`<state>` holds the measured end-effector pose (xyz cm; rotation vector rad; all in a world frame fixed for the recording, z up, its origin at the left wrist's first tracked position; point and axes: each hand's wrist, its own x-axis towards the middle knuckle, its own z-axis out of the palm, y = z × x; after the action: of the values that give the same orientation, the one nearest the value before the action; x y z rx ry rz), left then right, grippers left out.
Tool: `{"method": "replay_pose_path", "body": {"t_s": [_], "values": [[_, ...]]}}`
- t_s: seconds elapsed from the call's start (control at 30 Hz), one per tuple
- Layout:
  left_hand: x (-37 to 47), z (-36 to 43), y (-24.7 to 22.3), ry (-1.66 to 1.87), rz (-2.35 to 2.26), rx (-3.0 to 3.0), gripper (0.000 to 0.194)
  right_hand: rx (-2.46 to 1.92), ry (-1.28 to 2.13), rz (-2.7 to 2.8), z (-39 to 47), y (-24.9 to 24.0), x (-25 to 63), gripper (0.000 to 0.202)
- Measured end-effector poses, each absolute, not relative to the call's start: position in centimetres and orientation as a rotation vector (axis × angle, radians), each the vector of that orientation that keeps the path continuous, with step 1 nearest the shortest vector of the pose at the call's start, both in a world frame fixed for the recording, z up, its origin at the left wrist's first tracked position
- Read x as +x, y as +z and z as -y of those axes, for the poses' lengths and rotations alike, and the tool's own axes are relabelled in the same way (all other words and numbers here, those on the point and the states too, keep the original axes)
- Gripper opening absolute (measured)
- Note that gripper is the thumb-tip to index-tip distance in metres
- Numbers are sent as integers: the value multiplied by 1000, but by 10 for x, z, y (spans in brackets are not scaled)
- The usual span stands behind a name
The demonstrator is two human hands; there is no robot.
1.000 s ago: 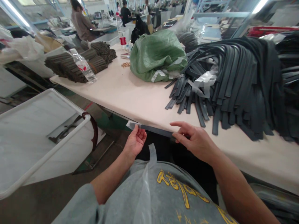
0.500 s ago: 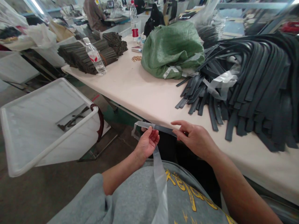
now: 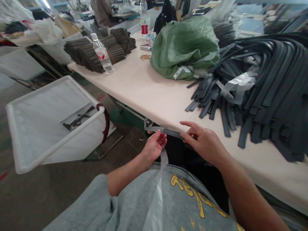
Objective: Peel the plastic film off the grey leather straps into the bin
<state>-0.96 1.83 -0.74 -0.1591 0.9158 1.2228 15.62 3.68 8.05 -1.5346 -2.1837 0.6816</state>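
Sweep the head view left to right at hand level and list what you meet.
White plastic bin → bare left hand → narrow flat dark strip → bare right hand → heap of long flat dark straps.

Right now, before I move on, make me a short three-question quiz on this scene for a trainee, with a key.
1. The right hand touches which: A, a bottle; B, a dark strip; C, a hammer?
2. True or false: in this view, the green sack sits between the brown bundle and the heap of dark straps.
3. Fill in: the ____ hand is nearer the white bin.

Key: 1, B; 2, true; 3, left.
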Motion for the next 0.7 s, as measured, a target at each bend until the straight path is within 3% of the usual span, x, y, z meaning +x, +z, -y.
{"method": "replay_pose_path", "body": {"t_s": [0.13,0.33,0.53,0.7], "values": [[0,-13,-7,1138,-832,-84,12,-1631,518,2288,-39,74,142,37],[-11,-23,-10,1232,-901,-145,12,-1560,769,2212,-41,71,149,40],[-2,-17,-5,1115,-854,-118,10,-1682,540,2308,-37,79,150,36],[-10,-26,-8,1185,-892,-118,12,-1571,667,2334,-39,72,142,41]]}}
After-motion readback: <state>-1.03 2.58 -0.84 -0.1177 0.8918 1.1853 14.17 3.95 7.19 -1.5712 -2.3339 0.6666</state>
